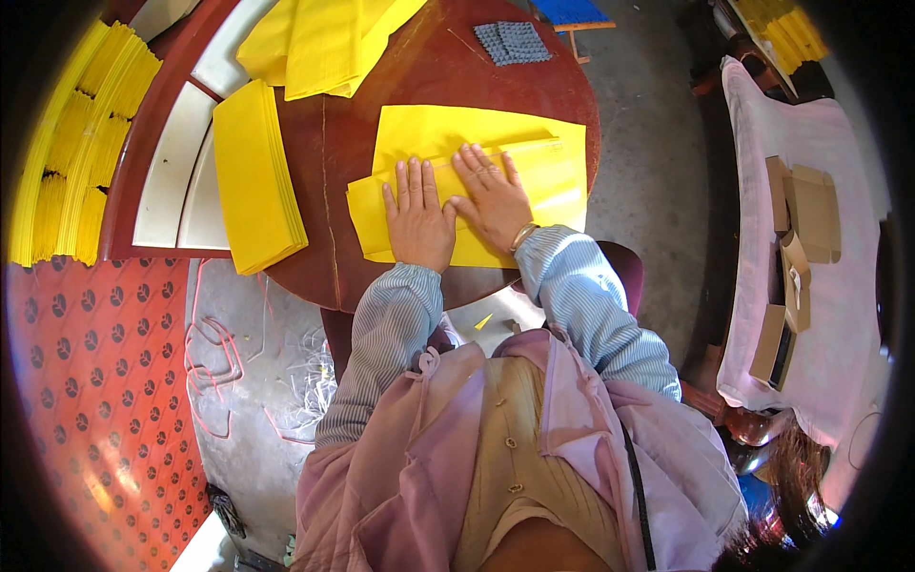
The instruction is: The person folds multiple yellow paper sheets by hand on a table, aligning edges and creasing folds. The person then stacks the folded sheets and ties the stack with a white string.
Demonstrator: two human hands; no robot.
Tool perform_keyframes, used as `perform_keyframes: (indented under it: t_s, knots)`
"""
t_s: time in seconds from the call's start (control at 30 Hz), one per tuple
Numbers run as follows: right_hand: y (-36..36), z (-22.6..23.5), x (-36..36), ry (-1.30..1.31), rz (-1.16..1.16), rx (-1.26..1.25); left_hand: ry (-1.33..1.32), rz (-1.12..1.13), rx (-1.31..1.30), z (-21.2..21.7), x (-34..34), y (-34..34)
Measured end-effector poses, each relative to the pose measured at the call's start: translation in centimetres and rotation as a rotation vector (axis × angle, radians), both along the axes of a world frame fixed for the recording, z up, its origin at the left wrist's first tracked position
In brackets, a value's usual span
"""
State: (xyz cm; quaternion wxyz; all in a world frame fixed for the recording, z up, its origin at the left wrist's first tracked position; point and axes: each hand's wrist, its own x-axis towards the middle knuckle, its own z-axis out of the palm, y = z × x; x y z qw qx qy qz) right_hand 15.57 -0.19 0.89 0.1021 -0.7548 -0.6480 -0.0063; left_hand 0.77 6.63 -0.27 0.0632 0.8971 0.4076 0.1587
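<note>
A yellow folded sheet (548, 181), perhaps cloth, lies on the round red-brown table (305, 153) in front of me. One layer is folded over, so a long edge runs across its middle. My left hand (421, 224) is flat on the folded layer, fingers stretched out and pointing away. Beside it, my right hand (498, 202) presses on the same layer with fingers spread, its thumb close to the left hand. Neither hand grips anything. To the left, a neat stack of folded yellow sheets (255, 181) lies on the table, near larger yellow sheets (324, 48) at the far side.
A grey textured pad (513, 44) lies near the table's far edge. Bundled yellow stacks (76, 143) are at the far left, above a red patterned board (105, 381). At right, open cardboard boxes (812, 214) sit on a pink-covered surface (753, 143). Red cord (224, 353) lies on the floor.
</note>
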Motion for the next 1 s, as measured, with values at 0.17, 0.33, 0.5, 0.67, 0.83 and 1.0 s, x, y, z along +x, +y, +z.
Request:
perform_keyframes:
  t_s: [0.17,0.33,0.5,0.67,0.83,1.0]
  knots:
    - [-2.1,-0.3,5.2,-0.197,-0.181,0.016,0.136,0.034,0.009,0.5,-0.6,0.4]
    - [-3.4,-0.9,7.9,-0.190,-0.238,-0.041,0.126,0.148,0.007,0.7,-3.9,2.2]
    - [-3.4,-0.9,7.8,-0.222,-0.247,-0.060,0.075,0.129,0.016,0.4,-4.4,2.2]
    - [-3.4,0.0,7.7,-0.113,-0.259,-0.082,0.074,0.126,0.055,0.7,-4.2,2.1]
    - [-2.1,2.8,10.2,0.071,-0.230,-0.115,0.078,0.136,0.054,0.5,-4.2,2.0]
    - [0.5,6.1,14.5,0.223,-0.093,-0.134,0.066,0.185,0.027,0.6,-3.2,0.2]
